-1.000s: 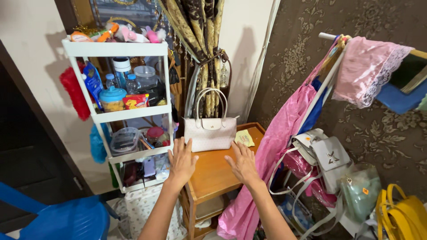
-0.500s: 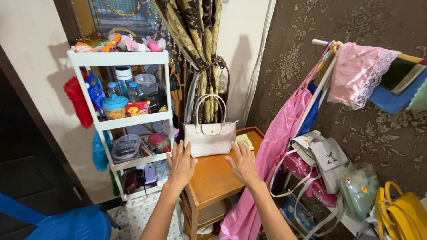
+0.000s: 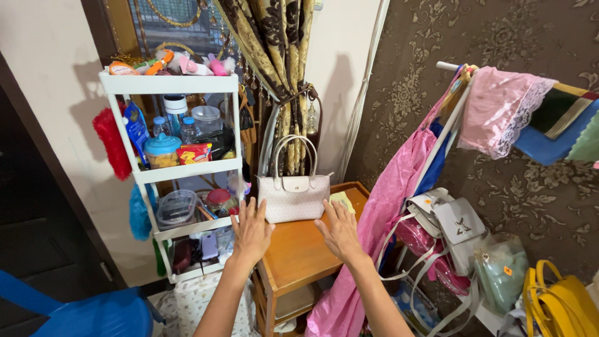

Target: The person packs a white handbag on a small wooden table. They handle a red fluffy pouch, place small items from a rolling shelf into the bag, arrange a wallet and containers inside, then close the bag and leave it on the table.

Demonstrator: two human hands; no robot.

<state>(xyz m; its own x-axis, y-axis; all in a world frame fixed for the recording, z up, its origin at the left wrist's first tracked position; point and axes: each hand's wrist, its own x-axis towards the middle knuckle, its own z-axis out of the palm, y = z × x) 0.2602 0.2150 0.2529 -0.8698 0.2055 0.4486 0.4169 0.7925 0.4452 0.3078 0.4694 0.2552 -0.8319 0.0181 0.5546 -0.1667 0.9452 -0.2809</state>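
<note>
Here both hands, left hand (image 3: pixel 251 229) and right hand (image 3: pixel 340 229), fingers spread and empty, should close evenly on the pale handbag (image 3: pixel 293 198) just beyond the fingertips

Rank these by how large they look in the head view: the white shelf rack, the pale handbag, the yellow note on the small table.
1. White shelf rack: by far the tallest.
2. Pale handbag: standing upright on the wooden table, clearly smaller than the rack.
3. Yellow note: smallest, partly hidden by the right hand.
</note>
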